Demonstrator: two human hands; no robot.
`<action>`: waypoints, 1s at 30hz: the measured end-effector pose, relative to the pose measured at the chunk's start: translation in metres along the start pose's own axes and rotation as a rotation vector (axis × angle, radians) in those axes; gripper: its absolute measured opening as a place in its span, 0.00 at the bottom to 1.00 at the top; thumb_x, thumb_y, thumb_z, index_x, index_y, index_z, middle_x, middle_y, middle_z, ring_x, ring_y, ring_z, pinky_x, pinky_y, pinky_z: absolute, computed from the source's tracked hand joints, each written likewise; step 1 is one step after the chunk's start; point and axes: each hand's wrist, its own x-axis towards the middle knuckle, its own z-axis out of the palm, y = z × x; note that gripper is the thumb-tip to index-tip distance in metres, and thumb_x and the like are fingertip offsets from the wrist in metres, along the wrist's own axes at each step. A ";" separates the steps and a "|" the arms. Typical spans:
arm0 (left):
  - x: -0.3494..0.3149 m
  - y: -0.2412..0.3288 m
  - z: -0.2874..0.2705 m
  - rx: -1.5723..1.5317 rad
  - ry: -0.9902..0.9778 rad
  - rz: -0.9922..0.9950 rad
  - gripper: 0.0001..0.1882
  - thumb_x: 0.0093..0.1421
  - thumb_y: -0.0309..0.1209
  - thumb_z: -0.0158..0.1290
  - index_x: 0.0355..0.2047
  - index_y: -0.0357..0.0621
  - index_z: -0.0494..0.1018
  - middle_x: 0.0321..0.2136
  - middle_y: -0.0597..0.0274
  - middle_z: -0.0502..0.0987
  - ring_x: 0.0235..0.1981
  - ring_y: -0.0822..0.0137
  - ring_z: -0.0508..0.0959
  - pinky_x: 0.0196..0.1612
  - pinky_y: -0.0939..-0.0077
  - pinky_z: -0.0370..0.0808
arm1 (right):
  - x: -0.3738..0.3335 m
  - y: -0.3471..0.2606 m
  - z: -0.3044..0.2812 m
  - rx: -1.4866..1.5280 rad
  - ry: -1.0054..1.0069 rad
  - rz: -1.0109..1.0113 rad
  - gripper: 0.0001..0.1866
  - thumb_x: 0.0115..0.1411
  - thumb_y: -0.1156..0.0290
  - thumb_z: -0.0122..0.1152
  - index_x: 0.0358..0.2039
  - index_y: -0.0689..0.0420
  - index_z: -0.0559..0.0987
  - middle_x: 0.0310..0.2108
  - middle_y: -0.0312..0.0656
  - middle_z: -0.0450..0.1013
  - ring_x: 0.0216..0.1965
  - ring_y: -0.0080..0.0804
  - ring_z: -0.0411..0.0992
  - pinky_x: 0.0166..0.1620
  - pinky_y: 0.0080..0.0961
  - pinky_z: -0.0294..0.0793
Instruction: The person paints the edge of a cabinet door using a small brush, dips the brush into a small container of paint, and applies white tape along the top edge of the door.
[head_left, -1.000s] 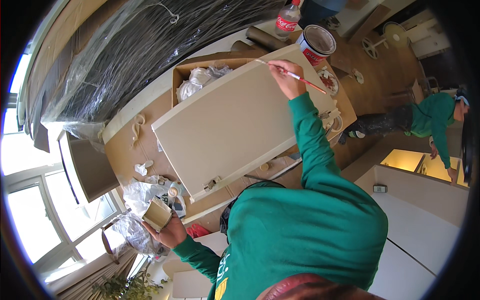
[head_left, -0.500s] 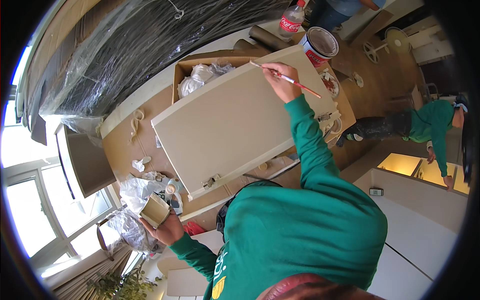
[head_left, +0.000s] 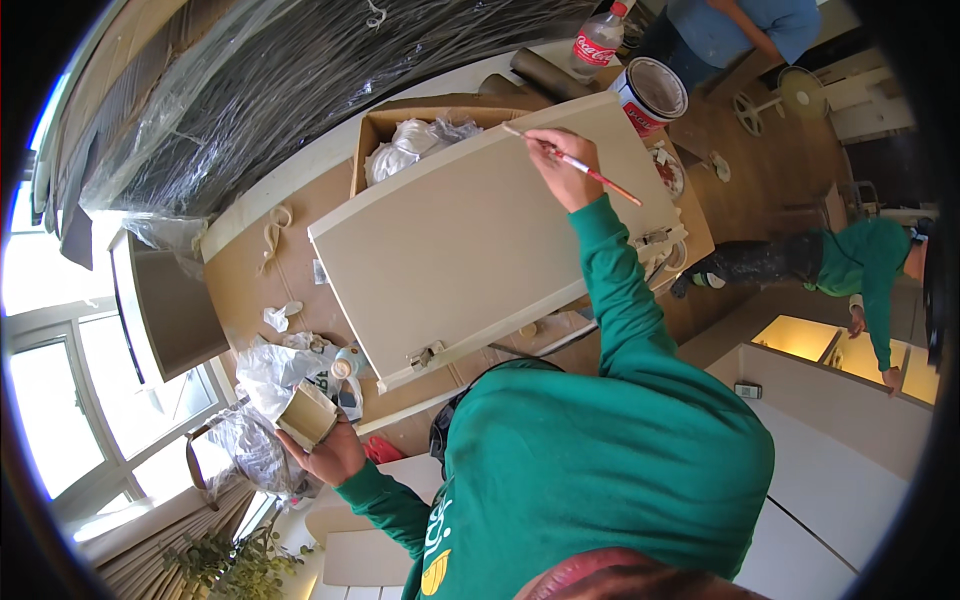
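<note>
My right hand [head_left: 566, 172] is shut on a thin paintbrush [head_left: 575, 162] with a red and white handle. Its bristle tip touches the far edge of a large cream cabinet door panel [head_left: 470, 250], which lies flat on a brown paper-covered surface [head_left: 240, 280]. My left hand [head_left: 325, 452], low at the left, holds a small beige cup [head_left: 308, 415] tilted on its side. Green sleeves cover both arms. An open paint can [head_left: 650, 92] stands just beyond the panel's far right corner.
A cardboard box [head_left: 400, 135] with crumpled plastic sits behind the panel, beside a plastic bottle [head_left: 597, 42]. Plastic bags [head_left: 270, 365] lie near my left hand. Black plastic-wrapped furniture [head_left: 300, 80] fills the top left. One person in green [head_left: 850, 260] crouches at the right, another in blue [head_left: 745, 25] stands at the top.
My right hand has slid the brush a little to the left along the panel's far edge. The person in blue has come into view at the top. My left hand keeps the cup.
</note>
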 end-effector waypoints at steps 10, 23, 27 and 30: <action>-0.001 -0.001 0.006 -0.006 0.011 0.001 0.25 0.71 0.48 0.45 0.60 0.47 0.70 0.60 0.58 0.73 0.61 0.58 0.71 0.62 0.57 0.65 | -0.004 -0.007 0.018 0.057 0.005 -0.049 0.09 0.59 0.70 0.64 0.34 0.63 0.83 0.26 0.48 0.79 0.26 0.36 0.79 0.33 0.27 0.77; 0.001 0.000 -0.006 -0.004 0.022 -0.011 0.25 0.71 0.48 0.45 0.60 0.47 0.70 0.59 0.57 0.74 0.59 0.57 0.73 0.61 0.56 0.67 | 0.000 -0.012 0.015 -0.049 0.006 -0.116 0.05 0.55 0.74 0.64 0.32 0.60 0.83 0.26 0.47 0.79 0.28 0.39 0.79 0.32 0.28 0.77; 0.004 -0.001 -0.003 0.004 0.025 -0.004 0.25 0.70 0.48 0.45 0.60 0.48 0.70 0.58 0.58 0.74 0.58 0.58 0.73 0.60 0.57 0.68 | 0.007 0.006 -0.010 -0.119 0.007 0.007 0.08 0.59 0.74 0.64 0.37 0.64 0.83 0.30 0.45 0.81 0.30 0.28 0.79 0.35 0.24 0.77; 0.005 -0.003 -0.008 0.009 0.025 -0.008 0.25 0.71 0.49 0.44 0.61 0.49 0.70 0.59 0.58 0.74 0.59 0.57 0.73 0.60 0.57 0.68 | 0.013 0.013 -0.022 -0.151 0.055 0.002 0.08 0.58 0.74 0.64 0.36 0.64 0.83 0.30 0.46 0.80 0.29 0.29 0.78 0.35 0.24 0.77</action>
